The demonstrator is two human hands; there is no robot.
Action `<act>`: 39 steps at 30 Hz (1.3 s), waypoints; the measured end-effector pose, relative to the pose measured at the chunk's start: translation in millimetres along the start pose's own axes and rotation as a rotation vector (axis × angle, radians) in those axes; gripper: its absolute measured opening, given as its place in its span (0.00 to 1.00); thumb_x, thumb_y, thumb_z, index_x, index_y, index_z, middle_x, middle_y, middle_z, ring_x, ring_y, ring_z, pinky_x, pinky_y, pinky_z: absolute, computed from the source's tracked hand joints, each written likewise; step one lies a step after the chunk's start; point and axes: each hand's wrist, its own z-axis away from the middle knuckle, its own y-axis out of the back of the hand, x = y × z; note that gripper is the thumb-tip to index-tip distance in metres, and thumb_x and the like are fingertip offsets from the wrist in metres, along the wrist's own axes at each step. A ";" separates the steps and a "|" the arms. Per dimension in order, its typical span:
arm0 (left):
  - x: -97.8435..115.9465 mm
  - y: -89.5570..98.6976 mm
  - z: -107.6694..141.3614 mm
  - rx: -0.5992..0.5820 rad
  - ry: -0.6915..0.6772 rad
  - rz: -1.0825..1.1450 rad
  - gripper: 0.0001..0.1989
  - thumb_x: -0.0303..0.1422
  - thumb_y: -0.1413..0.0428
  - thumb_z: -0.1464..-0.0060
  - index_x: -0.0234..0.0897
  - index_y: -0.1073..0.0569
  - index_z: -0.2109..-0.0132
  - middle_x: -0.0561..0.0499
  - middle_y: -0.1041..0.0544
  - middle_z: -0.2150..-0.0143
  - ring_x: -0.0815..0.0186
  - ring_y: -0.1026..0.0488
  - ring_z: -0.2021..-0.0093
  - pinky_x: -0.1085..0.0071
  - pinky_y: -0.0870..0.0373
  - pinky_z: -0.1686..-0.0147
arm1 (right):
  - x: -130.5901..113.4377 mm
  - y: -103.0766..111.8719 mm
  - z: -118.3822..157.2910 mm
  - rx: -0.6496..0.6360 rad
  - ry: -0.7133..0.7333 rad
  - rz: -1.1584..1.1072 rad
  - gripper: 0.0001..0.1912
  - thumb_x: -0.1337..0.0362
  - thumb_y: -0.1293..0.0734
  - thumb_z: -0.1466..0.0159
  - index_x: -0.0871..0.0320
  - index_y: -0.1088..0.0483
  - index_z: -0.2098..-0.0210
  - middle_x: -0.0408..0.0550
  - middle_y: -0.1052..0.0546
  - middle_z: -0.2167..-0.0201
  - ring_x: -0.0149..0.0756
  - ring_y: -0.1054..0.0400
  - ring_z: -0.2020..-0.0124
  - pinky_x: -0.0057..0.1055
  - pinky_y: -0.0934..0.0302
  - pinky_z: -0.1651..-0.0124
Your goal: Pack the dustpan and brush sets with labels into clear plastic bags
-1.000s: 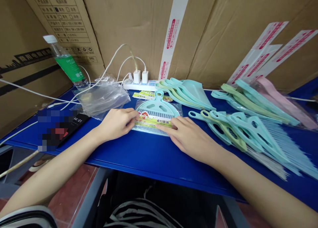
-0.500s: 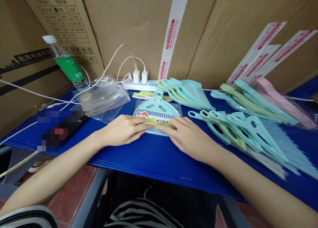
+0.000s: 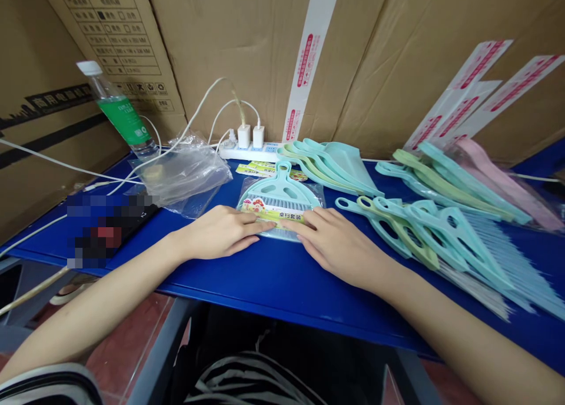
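On blue tbl (image 3: 247, 281) by cardbd (image 3: 238, 40), L hand (image 3: 220, 233) & R hand (image 3: 338, 246) touch label (image 3: 291, 216); can't tell if either grip's closed.

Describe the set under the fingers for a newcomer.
On the blue table, find the left hand and right hand. Both touch a turquoise brush-and-dustpan set in clear plastic. A yellow card spans it, unlike the loose brushes on the right.

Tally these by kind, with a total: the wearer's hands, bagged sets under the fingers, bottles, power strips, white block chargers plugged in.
Hands, left hand and right hand: 2
Bagged brush-and-dustpan set: 1
Bottle: 1
Power strip: 1
White block chargers: 2
Total: 7
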 end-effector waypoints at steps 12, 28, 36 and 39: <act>3.8 -0.3 -1.9 0.038 0.013 -0.101 0.16 0.31 0.55 0.34 0.37 0.28 0.45 0.47 0.21 0.57 0.65 0.22 0.65 0.70 0.26 0.63 | -0.6 0.0 -0.2 -0.001 -0.001 0.021 0.20 0.72 0.44 0.33 0.61 0.30 0.45 0.51 0.28 0.68 0.41 0.36 0.65 0.35 0.42 0.63; 8.5 0.8 -3.9 -0.071 0.071 -0.107 0.19 0.34 0.55 0.34 0.39 0.34 0.39 0.46 0.23 0.56 0.65 0.22 0.66 0.70 0.26 0.64 | 0.3 0.7 -0.5 -0.009 -0.004 -0.007 0.20 0.72 0.44 0.33 0.61 0.30 0.46 0.51 0.27 0.67 0.42 0.36 0.65 0.35 0.42 0.63; 7.1 -1.5 -5.1 -0.064 0.061 -0.085 0.21 0.34 0.54 0.34 0.37 0.37 0.36 0.44 0.23 0.50 0.61 0.21 0.58 0.67 0.25 0.61 | -1.2 0.3 -1.2 0.000 -0.002 0.007 0.20 0.73 0.43 0.34 0.62 0.30 0.46 0.51 0.28 0.68 0.42 0.36 0.65 0.35 0.43 0.63; 7.4 -1.7 -5.2 -0.074 0.066 -0.097 0.21 0.34 0.54 0.34 0.37 0.36 0.37 0.44 0.22 0.50 0.60 0.21 0.58 0.67 0.24 0.61 | -1.0 0.9 -1.2 -0.008 0.000 0.009 0.20 0.73 0.44 0.34 0.62 0.30 0.46 0.51 0.28 0.68 0.42 0.36 0.65 0.35 0.44 0.64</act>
